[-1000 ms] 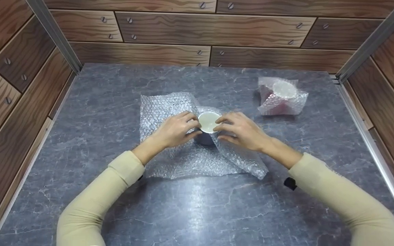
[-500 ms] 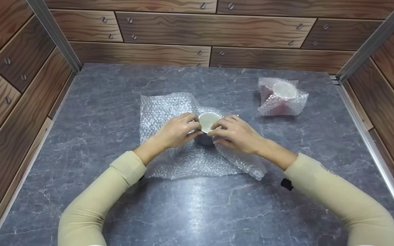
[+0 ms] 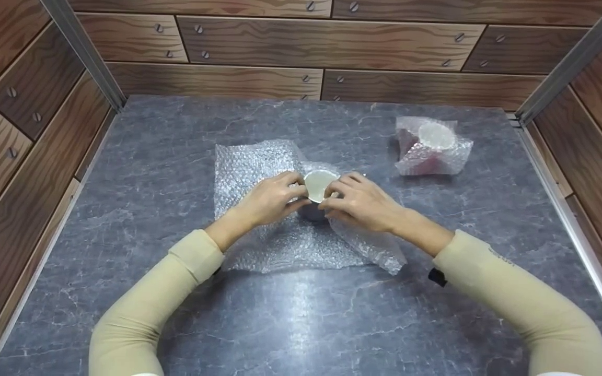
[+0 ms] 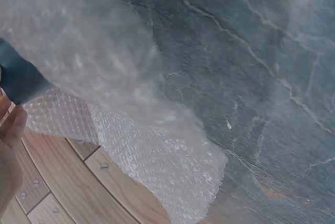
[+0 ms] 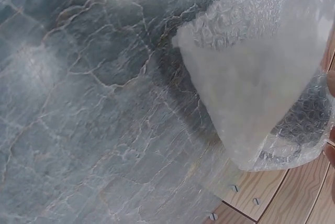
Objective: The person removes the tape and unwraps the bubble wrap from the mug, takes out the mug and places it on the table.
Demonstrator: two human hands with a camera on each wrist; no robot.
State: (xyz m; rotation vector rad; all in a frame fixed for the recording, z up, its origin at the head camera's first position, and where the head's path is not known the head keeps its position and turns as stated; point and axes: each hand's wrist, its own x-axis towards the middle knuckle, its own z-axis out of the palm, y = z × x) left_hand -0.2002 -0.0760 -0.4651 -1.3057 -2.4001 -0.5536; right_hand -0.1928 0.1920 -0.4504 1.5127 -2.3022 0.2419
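Observation:
A dark cup (image 3: 313, 212) with a pale inside and white rim stands on a sheet of bubble wrap (image 3: 259, 156) in the middle of the table. At the cup's left side my left hand (image 3: 276, 197) grips it near the rim. The left wrist view catches the cup (image 4: 20, 77) and a few fingertips at its edge. My right hand (image 3: 361, 203) pinches the wrap against the cup's right side by the rim. In the right wrist view a flap of bubble wrap (image 5: 246, 88) is folded over around the cup; most of the right fingers are out of frame.
Toward the back right stands another bubble-wrapped object (image 3: 433, 146), reddish with a pale round top. The dark marbled table (image 3: 175, 324) is bounded by wood-patterned walls (image 3: 332, 44) and metal rails (image 3: 578, 235) at the sides.
My right hand has moved slightly left and closer over the cup's rim, drawing the wrap's right flap slightly with it. The left hand has stayed on the cup.

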